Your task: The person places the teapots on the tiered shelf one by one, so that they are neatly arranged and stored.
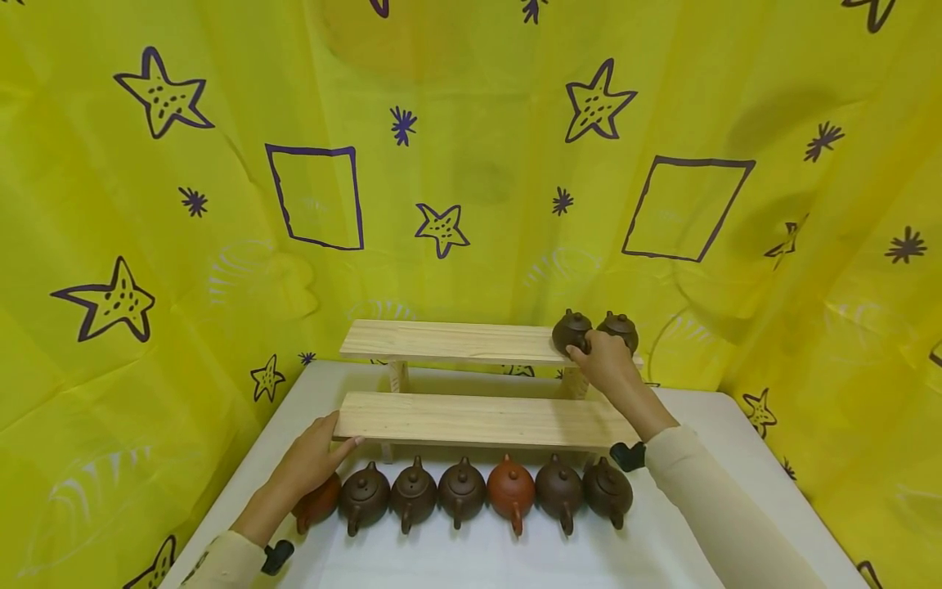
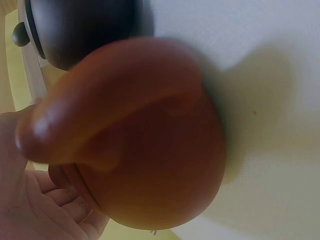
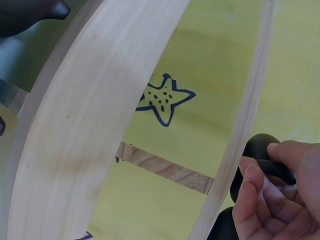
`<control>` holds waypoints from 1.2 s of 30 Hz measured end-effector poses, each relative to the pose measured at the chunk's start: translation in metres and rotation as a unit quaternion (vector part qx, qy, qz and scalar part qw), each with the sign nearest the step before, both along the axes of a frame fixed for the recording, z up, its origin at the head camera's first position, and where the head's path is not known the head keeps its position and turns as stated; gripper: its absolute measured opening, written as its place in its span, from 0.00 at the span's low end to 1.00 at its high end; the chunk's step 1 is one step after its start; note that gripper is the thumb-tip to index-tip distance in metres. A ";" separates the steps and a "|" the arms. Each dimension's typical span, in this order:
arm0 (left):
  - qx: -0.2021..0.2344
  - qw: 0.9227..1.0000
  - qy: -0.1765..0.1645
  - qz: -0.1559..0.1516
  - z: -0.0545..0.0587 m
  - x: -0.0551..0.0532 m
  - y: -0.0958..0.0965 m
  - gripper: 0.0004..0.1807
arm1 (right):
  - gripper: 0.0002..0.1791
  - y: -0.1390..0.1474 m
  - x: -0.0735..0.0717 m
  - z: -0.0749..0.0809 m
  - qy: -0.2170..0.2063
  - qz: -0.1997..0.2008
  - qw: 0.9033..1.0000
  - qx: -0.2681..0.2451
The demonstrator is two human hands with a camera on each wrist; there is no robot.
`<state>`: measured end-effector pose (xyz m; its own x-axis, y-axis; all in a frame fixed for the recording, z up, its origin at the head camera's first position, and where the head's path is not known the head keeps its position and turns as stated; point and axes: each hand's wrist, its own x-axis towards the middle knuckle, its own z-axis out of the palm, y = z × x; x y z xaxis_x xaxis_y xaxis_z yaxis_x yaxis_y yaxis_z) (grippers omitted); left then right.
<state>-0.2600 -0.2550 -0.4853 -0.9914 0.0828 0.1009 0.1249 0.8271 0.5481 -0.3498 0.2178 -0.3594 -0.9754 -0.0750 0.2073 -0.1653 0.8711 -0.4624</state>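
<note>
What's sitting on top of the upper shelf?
At the right end, a dark left teapot, its handle pinched by the right hand, and a dark right teapot, partly covered by that hand, its handle unseen.

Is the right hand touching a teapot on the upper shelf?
Touching: the right wrist view shows the right hand pinching the dark teapot by its handle.

Red pot (image 2: pixel 172 180) close up, handle (image 2: pixel 110 85) toward camera.
On white table (image 2: pixel 285 160), shadow (image 2: pixel 270 85) to right; dark pot (image 2: pixel 85 30) with round knob (image 2: pixel 21 35) behind, cropped at top. Left hand (image 2: pixel 42 212) lower left, fingers partly hidden behind red pot. Shelf (image 2: pixel 33 72) strip at left.
</note>
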 end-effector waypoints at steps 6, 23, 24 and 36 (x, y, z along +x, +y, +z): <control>0.000 1.000 -0.001 0.002 -0.001 0.000 -0.001 0.47 | 0.24 0.005 0.009 -0.004 0.007 0.021 1.000 0.012; 0.002 1.000 -0.004 0.001 0.001 0.002 0.000 0.47 | 0.18 0.031 0.081 -0.038 -0.023 0.047 0.998 0.021; 0.003 1.000 -0.003 0.001 0.001 0.002 0.000 0.46 | 0.19 0.033 0.085 -0.042 -0.025 0.043 0.999 0.020; 0.006 1.000 0.003 -0.001 0.000 0.001 0.000 0.46 | 0.25 0.045 0.135 -0.090 -0.089 -0.014 0.996 0.016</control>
